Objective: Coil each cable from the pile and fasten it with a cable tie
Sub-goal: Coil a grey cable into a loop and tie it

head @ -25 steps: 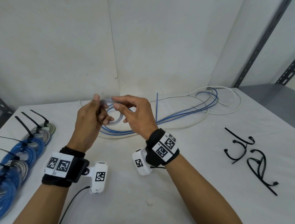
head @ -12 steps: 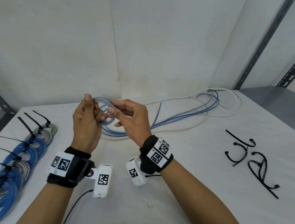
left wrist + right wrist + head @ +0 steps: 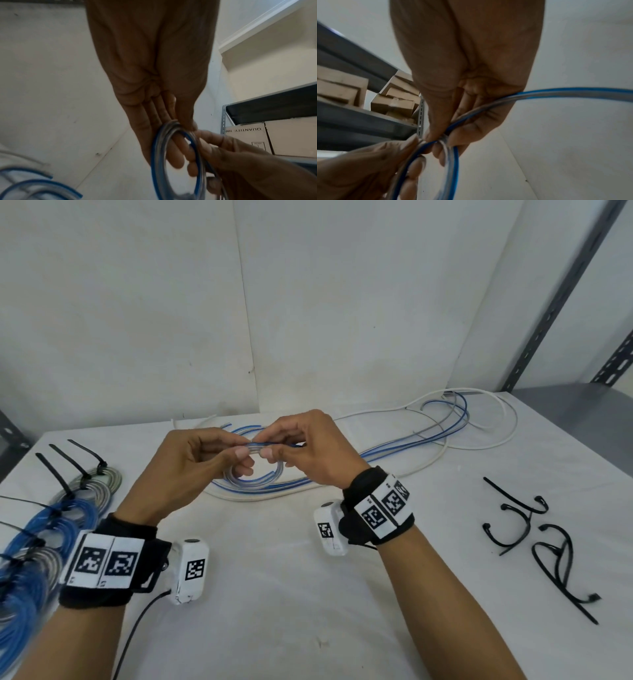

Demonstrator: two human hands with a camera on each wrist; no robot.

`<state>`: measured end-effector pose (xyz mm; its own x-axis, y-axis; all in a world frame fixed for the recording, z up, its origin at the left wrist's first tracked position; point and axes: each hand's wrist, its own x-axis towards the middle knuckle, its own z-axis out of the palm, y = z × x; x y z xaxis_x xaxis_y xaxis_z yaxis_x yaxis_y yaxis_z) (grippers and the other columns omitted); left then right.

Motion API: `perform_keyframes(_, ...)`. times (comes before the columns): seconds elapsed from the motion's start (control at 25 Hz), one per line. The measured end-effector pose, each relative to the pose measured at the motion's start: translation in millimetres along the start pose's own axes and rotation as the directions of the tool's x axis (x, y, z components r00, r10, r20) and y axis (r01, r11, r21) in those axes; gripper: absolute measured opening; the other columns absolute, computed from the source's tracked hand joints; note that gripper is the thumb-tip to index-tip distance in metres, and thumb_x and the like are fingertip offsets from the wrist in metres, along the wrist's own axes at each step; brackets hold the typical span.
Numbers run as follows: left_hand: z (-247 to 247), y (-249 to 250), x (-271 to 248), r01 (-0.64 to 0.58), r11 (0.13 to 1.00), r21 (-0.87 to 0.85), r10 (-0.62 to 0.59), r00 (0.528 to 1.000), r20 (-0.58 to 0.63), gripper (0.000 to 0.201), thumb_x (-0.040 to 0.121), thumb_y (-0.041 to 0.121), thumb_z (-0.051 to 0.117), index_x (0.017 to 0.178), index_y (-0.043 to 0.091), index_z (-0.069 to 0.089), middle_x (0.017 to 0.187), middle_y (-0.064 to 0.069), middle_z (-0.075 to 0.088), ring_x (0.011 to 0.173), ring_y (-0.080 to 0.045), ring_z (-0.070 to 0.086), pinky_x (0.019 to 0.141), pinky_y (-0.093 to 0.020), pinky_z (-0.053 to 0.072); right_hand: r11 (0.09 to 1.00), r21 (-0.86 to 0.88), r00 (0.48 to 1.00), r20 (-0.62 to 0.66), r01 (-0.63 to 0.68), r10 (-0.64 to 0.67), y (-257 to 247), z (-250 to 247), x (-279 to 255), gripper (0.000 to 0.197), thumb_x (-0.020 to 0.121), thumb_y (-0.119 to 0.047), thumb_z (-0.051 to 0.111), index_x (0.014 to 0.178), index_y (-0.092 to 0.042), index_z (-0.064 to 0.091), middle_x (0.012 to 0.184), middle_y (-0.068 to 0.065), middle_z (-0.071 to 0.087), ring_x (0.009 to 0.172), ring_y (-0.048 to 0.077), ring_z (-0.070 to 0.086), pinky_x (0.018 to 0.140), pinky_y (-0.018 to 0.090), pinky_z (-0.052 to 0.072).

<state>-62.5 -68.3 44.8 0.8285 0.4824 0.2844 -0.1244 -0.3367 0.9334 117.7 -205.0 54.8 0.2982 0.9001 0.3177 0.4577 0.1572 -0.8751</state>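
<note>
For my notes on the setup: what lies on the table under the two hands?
Under the left hand and right hand, loose blue and white cables lie on the table. The hands and the coil they hold cover part of that pile.

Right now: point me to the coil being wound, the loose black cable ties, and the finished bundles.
coil [image 3: 253, 484], head view, lower arc of the loop below the fingers.
loose black cable ties [image 3: 551, 559], head view, strap of the nearer tie.
finished bundles [image 3: 78, 513], head view, blue loops at table's left edge.

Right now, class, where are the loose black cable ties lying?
In the head view, the loose black cable ties lie on the white table at its right side, right of the right hand, apart from the cable pile.
</note>
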Motion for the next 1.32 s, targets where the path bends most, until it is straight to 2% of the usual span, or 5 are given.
perform_keyframes(0.2, -4.1, 11.3, -2.5, 0.078, 0.989, 0.124, -0.076, 0.997, -0.019, 0.030, 0.075, 0.025, 0.080, 0.100, 0.009, 0.078, 0.084, -0.011, 0.079, 0.083, -0.030, 0.077, 0.080, -0.026, 0.061, 0.999, -0.044, 0.999, -0.031, 0.032, -0.034, 1.5, 10.2, 2.5, 0.014, 0.087, -0.005, 0.075, 0.101, -0.007, 0.078, 0.086, -0.001, 0.075, 0.084, 0.012, 0.072, 0.076, 0.016, 0.052)
perform_keyframes(0.48, 4.6, 4.2, 3.9, -0.005, 1.000, 0.004, 0.005, 0.978, -0.208, 0.023, 0.081, 0.018, 0.077, 0.101, 0.006, 0.076, 0.084, -0.013, 0.078, 0.082, -0.031, 0.077, 0.078, -0.039, 0.063, 0.991, 0.030, 0.935, -0.335, 0.133, -0.115, 8.6, 37.9, 4.6, 0.014, 0.091, -0.009, 0.073, 0.104, -0.007, 0.078, 0.097, 0.000, 0.077, 0.093, 0.010, 0.071, 0.089, 0.024, 0.055)
perform_keyframes(0.8, 11.3, 1.0, 5.1, 0.052, 0.986, -0.161, -0.084, 0.977, -0.197, 0.020, 0.085, 0.019, 0.072, 0.103, 0.012, 0.078, 0.091, -0.015, 0.078, 0.079, -0.030, 0.075, 0.080, -0.036, 0.063, 0.963, 0.259, 0.945, -0.326, 0.079, 0.010, 8.0, 30.9, 8.4, 0.016, 0.089, -0.006, 0.075, 0.101, 0.003, 0.075, 0.087, 0.018, 0.076, 0.071, 0.020, 0.069, 0.079, 0.040, 0.059)
perform_keyframes(1.08, 12.4, 8.3, 0.7, 0.128, 0.990, -0.061, -0.134, 0.985, -0.105, 0.017, 0.080, 0.019, 0.075, 0.094, 0.010, 0.078, 0.086, -0.018, 0.077, 0.083, -0.030, 0.077, 0.078, -0.036, 0.063, 0.999, 0.018, 0.981, -0.190, 0.032, -0.028, 9.3, 21.4, 7.3, 0.009, 0.088, -0.010, 0.076, 0.095, -0.004, 0.078, 0.083, 0.003, 0.076, 0.078, 0.011, 0.070, 0.080, 0.025, 0.055)
perform_keyframes(1.32, 11.3, 10.3, 2.4, 0.058, 0.989, -0.137, -0.085, 0.975, -0.206, 0.012, 0.082, 0.025, 0.076, 0.090, 0.018, 0.081, 0.084, -0.012, 0.078, 0.081, -0.026, 0.077, 0.080, -0.041, 0.064, 0.985, 0.155, 0.968, -0.246, 0.081, -0.041, 0.3, 19.7, 6.2, 0.018, 0.092, -0.008, 0.072, 0.108, 0.000, 0.076, 0.083, 0.013, 0.075, 0.068, 0.017, 0.065, 0.072, 0.027, 0.056)
